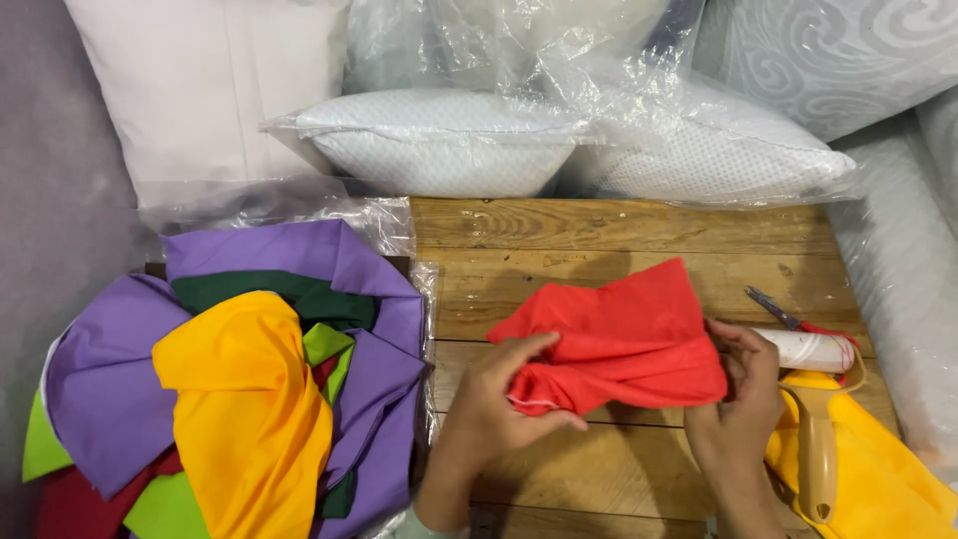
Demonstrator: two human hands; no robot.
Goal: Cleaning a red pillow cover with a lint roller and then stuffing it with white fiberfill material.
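At your far left sits a heap of folded cloth — purple on the outside, then dark green, lime, deep red and a big yellow piece on top — half inside a clear plastic wrap whose crinkled edge shows behind it. Behind that stands a plain white cushion. Next along, two white quilted pillows lie sealed in clear plastic bags at the back edge of the wooden table; no label shows on either bag.

In the middle, your left hand grips the lower left corner of the red cloth, fingers curled shut on a bunched fold with its white hem showing. The cloth is held just above the planks, between your two hands. Your right hand pinches its right edge, thumb and fingers closed on the fabric.

Just right of that hand lies a lint roller — white roll, tan handle — on a yellow cloth. Red-handled scissors lie just behind the roll. A patterned grey cushion fills the top right corner.
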